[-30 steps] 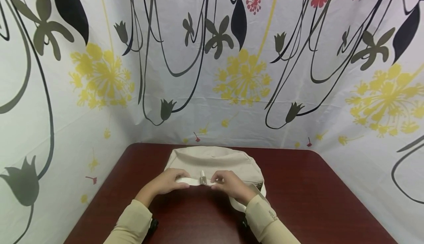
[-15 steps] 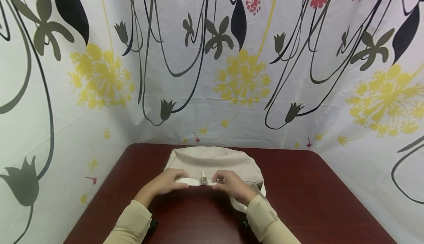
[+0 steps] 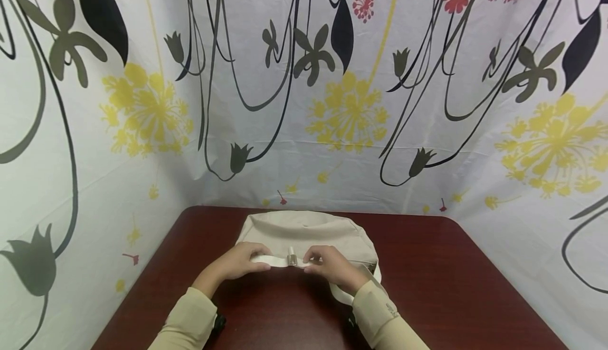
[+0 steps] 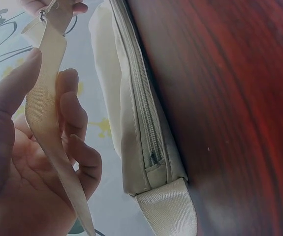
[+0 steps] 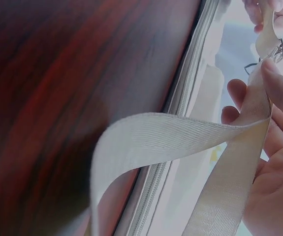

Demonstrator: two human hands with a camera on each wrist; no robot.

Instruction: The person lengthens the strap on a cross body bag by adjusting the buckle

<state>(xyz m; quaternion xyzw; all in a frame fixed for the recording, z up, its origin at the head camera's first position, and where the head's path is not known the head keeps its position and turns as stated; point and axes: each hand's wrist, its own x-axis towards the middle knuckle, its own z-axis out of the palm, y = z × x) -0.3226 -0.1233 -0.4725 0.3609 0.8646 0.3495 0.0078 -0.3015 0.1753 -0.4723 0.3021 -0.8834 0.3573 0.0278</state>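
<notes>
A cream fabric bag (image 3: pixel 309 229) with a zipper (image 4: pixel 143 105) lies on the table, its flat side up. Over its near edge, both hands hold up the bag's cream webbing strap (image 4: pixel 45 105), with a metal buckle (image 3: pixel 292 259) on the stretch between them. On the left, my left hand (image 3: pixel 240 259) pinches the strap between thumb and fingers. Just right of the buckle, my right hand (image 3: pixel 332 266) pinches it the same way. In the right wrist view, a loose length of strap (image 5: pixel 146 137) curves away from the right fingers, and a second length runs down along the palm.
The dark red wooden table (image 3: pixel 442 286) extends to both sides of the bag and toward the body. A white cloth (image 3: pixel 285 117) printed with flowers hangs behind and at both sides. Beige sleeves (image 3: pixel 190 313) cover the forearms.
Almost nothing differs. The buckle and the right fingers have shifted very slightly to the right, while both hands keep their grip on the strap.
</notes>
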